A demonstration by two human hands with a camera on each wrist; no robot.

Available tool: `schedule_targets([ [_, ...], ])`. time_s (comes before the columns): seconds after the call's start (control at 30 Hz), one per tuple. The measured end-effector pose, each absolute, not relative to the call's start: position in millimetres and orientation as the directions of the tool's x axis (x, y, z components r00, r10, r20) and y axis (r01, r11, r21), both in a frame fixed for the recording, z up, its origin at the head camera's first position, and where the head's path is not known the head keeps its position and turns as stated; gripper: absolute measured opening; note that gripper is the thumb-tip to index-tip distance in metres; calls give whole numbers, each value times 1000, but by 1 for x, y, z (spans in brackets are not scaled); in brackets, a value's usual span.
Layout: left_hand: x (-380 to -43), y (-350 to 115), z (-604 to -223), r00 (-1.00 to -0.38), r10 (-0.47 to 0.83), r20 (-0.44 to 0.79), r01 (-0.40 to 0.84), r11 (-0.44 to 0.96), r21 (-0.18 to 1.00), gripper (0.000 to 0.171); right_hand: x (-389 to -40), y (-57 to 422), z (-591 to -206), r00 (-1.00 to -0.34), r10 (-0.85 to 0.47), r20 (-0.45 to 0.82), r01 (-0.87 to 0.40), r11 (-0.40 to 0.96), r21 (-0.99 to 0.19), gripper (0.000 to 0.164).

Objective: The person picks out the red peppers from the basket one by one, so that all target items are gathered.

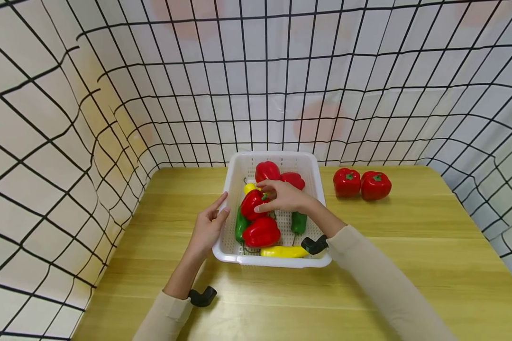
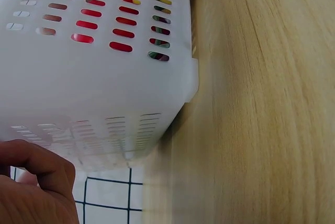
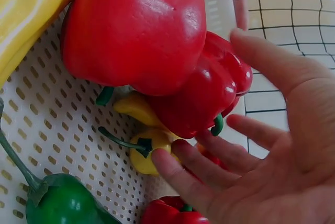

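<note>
A white perforated plastic basket (image 1: 247,259) stands on the wooden table with several peppers inside. At its left rim my left hand (image 1: 206,229) holds the side, thumb over the edge; in the left wrist view, bent fingers (image 2: 52,169) show beside the basket wall. My right hand (image 1: 286,196) reaches into the basket with fingers spread around a red bell pepper (image 1: 251,203), thumb and fingertips close to it. In the right wrist view the palm (image 3: 277,182) stands apart from that pepper (image 3: 193,96). Beneath it lies another red bell pepper (image 1: 262,232).
Also in the basket are a long yellow pepper (image 1: 281,252), green peppers (image 1: 299,222) and red ones (image 1: 266,170) at the back. Two red bell peppers (image 1: 347,182) sit on the table to the right. Black wire grid (image 1: 277,109) encloses the back and sides.
</note>
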State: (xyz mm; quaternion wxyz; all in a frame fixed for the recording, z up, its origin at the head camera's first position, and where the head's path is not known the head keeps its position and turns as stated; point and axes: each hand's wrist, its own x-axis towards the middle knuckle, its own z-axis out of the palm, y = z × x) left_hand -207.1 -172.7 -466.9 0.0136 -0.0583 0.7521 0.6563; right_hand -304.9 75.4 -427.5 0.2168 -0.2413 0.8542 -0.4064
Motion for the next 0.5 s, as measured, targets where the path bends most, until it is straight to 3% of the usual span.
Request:
schedule_targets([
  [0.5, -207, -173, -466, -993, -67, -102, -110, 135, 985, 47, -307, 75, -434, -806, -564, -182, -264, 617, -741, 76],
])
